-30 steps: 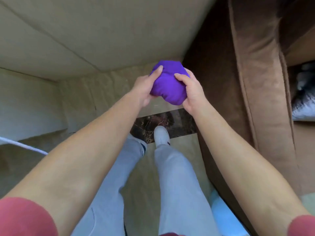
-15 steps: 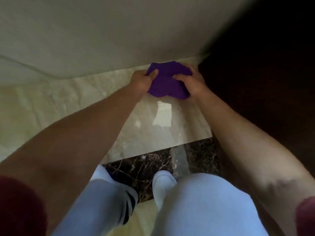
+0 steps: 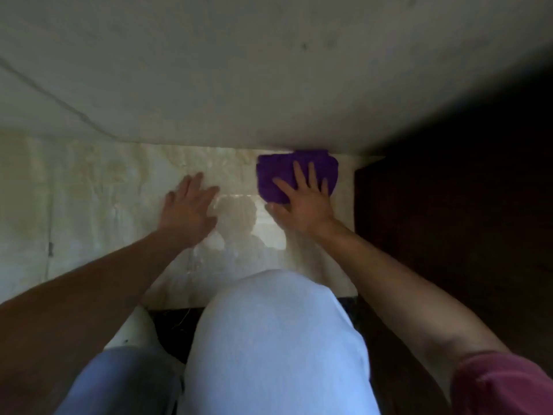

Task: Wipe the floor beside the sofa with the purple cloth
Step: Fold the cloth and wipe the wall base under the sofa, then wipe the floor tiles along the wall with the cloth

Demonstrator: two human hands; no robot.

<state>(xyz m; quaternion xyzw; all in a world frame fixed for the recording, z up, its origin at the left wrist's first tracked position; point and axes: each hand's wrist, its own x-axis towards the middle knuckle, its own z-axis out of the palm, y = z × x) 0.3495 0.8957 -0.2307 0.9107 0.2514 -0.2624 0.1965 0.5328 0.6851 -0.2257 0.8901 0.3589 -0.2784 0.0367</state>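
Since a moment ago the left hand (image 3: pixel 187 209) has let go and now lies open and flat on the pale marble floor (image 3: pixel 98 205), while the right hand (image 3: pixel 302 199) presses spread fingers on the purple cloth (image 3: pixel 294 175). The cloth is bunched and flattened against the wall (image 3: pixel 239 70) base, just beside the dark sofa (image 3: pixel 449 220), whose detail is lost in shadow; a pale-trousered knee (image 3: pixel 275 339) blocks the near floor

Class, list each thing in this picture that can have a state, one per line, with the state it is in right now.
purple cloth: spread flat on the floor against the wall base, pressed under the right hand.
right hand: open, fingers splayed on the cloth.
left hand: open, palm down on the bare floor, off the cloth.
floor: pale glossy tile, showing reflections.
sofa: dark, in shadow at right.
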